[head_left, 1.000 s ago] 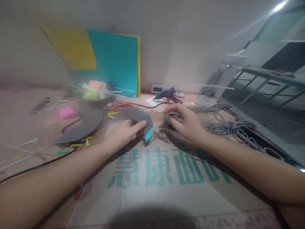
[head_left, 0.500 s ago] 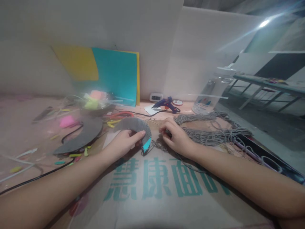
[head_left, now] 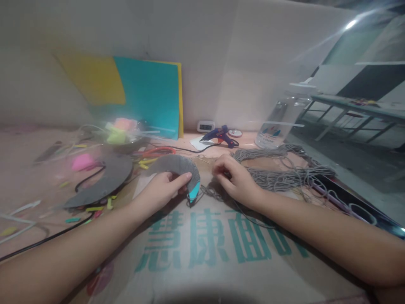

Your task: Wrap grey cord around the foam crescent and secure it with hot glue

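Pinching one ridged grey crescent point(head_left: 186, 164) by its cyan tip point(head_left: 194, 192) end, my left hand point(head_left: 165, 185) keeps thumb above, fingers beneath; the curve arches away from me, tip pointing back my way. One tangle of thin grey cord point(head_left: 210, 193) sits just right of that tip, between my hands. Right hand point(head_left: 236, 179): fingers curled towards the thumb, contents I can't tell. One flat grey crescent point(head_left: 118, 175) off left; beyond, one looped grey cord heap point(head_left: 278, 178), one dark blue glue gun point(head_left: 220, 135), one white digital clock point(head_left: 205, 126).
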